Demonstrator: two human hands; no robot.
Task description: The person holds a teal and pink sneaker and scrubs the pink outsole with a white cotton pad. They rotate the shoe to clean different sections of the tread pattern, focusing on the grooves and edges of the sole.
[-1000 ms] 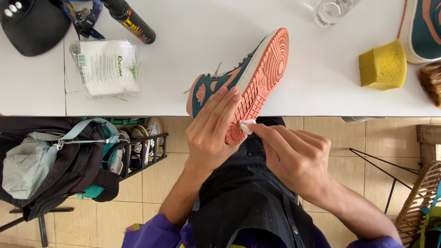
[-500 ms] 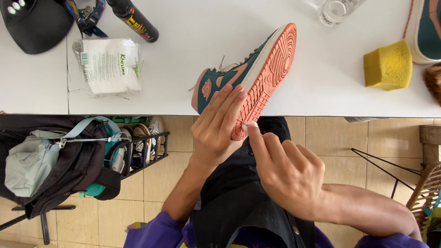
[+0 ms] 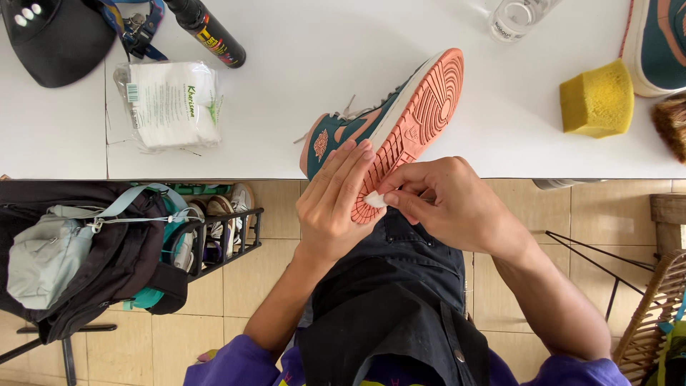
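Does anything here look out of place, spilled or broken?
Nothing looks spilled or broken. The only unusual sight is the teal and orange sneaker, tipped on its side at the edge of the white table, sole outward. The left hand steadies it while the right hand presses a small white piece to the sole.

Both hands meet at centre frame, forearms rising from the bottom edge.

The left hand (image 3: 334, 207) lies flat with fingers stretched straight together, pointing toward one o'clock, its forearm running down to seven o'clock. The right hand (image 3: 446, 204) is curled, fingertips (image 3: 389, 196) pinched tight and aimed at nine o'clock, nearly touching the left; its wrist bends and the forearm slants off toward five o'clock.
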